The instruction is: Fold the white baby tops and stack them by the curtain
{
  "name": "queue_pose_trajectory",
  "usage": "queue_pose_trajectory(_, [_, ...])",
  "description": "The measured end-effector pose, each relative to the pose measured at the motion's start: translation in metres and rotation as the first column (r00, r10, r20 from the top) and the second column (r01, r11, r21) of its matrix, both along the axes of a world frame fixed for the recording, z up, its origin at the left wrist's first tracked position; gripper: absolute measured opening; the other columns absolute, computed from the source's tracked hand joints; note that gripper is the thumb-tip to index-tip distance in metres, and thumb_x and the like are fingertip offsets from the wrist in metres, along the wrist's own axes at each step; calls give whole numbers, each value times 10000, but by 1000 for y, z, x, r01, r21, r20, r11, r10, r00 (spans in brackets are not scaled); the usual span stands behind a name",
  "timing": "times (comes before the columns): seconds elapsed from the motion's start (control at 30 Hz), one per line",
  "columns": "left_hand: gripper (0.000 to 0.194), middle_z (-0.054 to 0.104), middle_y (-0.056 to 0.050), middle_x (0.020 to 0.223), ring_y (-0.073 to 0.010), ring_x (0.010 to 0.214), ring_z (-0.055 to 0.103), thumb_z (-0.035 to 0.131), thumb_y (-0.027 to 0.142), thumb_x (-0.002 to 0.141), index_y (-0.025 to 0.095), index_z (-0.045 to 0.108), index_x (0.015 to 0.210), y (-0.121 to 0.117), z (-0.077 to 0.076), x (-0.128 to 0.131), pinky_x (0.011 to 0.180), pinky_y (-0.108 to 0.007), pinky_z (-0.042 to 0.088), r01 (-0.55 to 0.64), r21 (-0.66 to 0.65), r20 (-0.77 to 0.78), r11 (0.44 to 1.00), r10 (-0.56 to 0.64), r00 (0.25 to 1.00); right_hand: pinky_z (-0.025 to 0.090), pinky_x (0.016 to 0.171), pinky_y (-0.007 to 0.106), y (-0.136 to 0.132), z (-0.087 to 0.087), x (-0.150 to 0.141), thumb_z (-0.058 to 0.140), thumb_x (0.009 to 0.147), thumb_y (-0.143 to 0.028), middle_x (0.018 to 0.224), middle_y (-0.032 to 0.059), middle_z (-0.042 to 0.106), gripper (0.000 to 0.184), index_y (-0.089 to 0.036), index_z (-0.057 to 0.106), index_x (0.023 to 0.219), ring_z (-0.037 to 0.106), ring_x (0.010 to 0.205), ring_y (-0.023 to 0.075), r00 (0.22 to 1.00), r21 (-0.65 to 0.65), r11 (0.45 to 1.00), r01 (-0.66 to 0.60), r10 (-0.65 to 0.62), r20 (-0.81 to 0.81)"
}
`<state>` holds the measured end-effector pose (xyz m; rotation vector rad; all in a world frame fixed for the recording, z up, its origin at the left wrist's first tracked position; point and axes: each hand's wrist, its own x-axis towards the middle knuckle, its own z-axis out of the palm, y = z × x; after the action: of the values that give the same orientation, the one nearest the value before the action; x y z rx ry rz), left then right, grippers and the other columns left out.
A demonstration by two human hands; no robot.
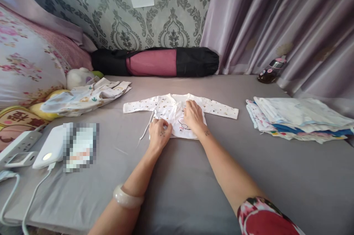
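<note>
A small white baby shirt with a tiny print lies flat on the grey sheet, its long sleeves spread to both sides and its neckline facing away from me. My left hand is closed at the lower left edge of the shirt, thumb and fingers pinched on the cloth. Just beside it, a thin tie string trails down onto the sheet. Over the right side of the chest, my right hand bends its fingers onto the fabric and partly covers a printed drawing. Its fingertips are partly hidden.
Folded baby clothes are stacked at the right. More clothes lie loosely at the left by plush toys. A power strip and a white charging device sit front left. Behind are a black-and-pink roll bag and a bottle.
</note>
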<state>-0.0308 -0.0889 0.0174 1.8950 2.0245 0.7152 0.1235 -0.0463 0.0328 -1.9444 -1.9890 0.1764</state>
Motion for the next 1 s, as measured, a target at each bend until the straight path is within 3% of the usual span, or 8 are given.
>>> queue_pose_trajectory(0.17, [97, 616, -71, 867, -227, 920, 586, 568, 236, 813, 187, 633, 760, -1, 0, 0, 902, -348, 427, 16, -21, -57, 1000, -17, 998, 93, 1174, 500, 0, -24, -3, 263, 1015, -434, 1598, 176, 229, 615, -72, 314, 1510, 143, 1477, 324, 998, -109, 994, 22, -16, 56])
queue_pose_trajectory(0.33, [104, 627, -78, 897, -232, 944, 587, 546, 238, 821, 185, 629, 787, -2, -1, -1, 900, -352, 429, 46, -20, -99, 999, -48, 994, 59, 1163, 556, -5, -25, -6, 233, 1004, -521, 1625, 107, 176, 620, -217, 275, 1543, 77, 1491, 327, 996, -92, 995, -26, 34, 81])
queue_pose_trajectory(0.5, [131, 628, -85, 913, -242, 934, 582, 546, 275, 847, 188, 641, 820, -4, -2, -1, 912, -364, 424, 52, -9, -143, 999, -53, 988, 83, 1173, 541, -32, -22, 4, 262, 993, -546, 1629, 151, 113, 696, -136, 220, 1555, 57, 1496, 325, 992, -116, 990, -74, 85, 98])
queue_pose_trajectory(0.63, [151, 624, -92, 928, -249, 931, 577, 546, 297, 857, 192, 650, 827, -5, -2, -1, 922, -374, 423, 60, -7, -144, 998, -60, 988, 131, 1186, 484, -64, -21, 28, 313, 996, -469, 1594, 196, 225, 657, -59, 310, 1510, 163, 1480, 322, 986, -126, 984, -124, 137, 95])
queue_pose_trajectory(0.7, [172, 617, -95, 937, -252, 934, 575, 552, 325, 858, 196, 656, 810, -6, -3, -1, 924, -380, 425, 59, -7, -125, 998, -60, 990, 228, 1163, 416, -75, -18, 45, 336, 990, -398, 1561, 175, 319, 567, -87, 398, 1460, 263, 1450, 280, 982, -72, 982, -177, 181, 47])
queue_pose_trajectory(0.8, [214, 609, -95, 927, -259, 944, 575, 556, 370, 856, 201, 662, 779, -5, -4, -1, 932, -395, 427, 58, 0, -99, 998, -58, 993, 403, 995, 321, -81, -11, 66, 343, 973, -322, 1340, 139, 576, 412, -152, 572, 1270, 517, 1246, 229, 999, -16, 999, -36, 35, -41])
queue_pose_trajectory(0.9, [221, 610, -103, 942, -268, 967, 576, 561, 375, 846, 198, 667, 767, -5, -5, -1, 939, -401, 428, 58, 1, -94, 998, -58, 994, 434, 763, 295, -80, -1, 75, 397, 954, -370, 976, 93, 703, 319, -196, 663, 972, 639, 941, 227, 981, -174, 969, 177, -188, -45])
queue_pose_trajectory(1.0, [204, 613, -106, 945, -265, 972, 582, 550, 341, 846, 192, 665, 767, -5, -4, -2, 941, -393, 428, 59, -9, -105, 998, -59, 993, 365, 624, 271, -81, 10, 71, 457, 919, -424, 841, 73, 703, 310, -212, 659, 819, 641, 811, 214, 977, -345, 917, 198, -214, -7])
